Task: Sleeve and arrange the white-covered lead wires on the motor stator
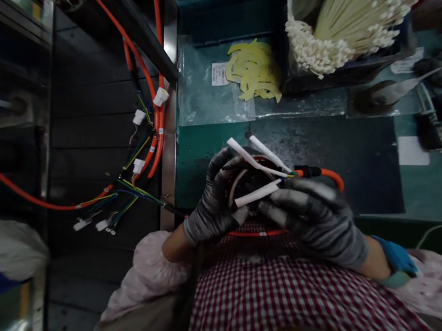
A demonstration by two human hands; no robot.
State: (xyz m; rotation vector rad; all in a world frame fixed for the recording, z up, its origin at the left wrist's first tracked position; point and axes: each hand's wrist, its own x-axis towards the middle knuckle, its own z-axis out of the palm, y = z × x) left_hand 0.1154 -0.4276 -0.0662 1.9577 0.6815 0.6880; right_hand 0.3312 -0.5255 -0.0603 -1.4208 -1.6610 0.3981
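Note:
Both hands wear grey knit gloves with dark fingers and are close together in front of the checked apron. My left hand (pixel 212 207) curls around the left side of a round, dark, hollow part (pixel 247 181). Over that part lie white sleeves (pixel 259 193) on thin wires, which come out of an orange cable (pixel 330 174) at the right. My right hand (pixel 316 215) is closed at the right edge, its fingertips by the lower sleeve and the wires. Its grip is partly hidden, so I cannot tell exactly which of them it pinches.
A dark mat (pixel 366 169) covers part of the green bench. Farther back are yellow cut pieces (pixel 253 70), a bin of white-tipped strands (pixel 357 25) and a white-nozzled bottle (pixel 393 91). Orange cables (pixel 156 136) with white connectors hang left of the bench's metal edge.

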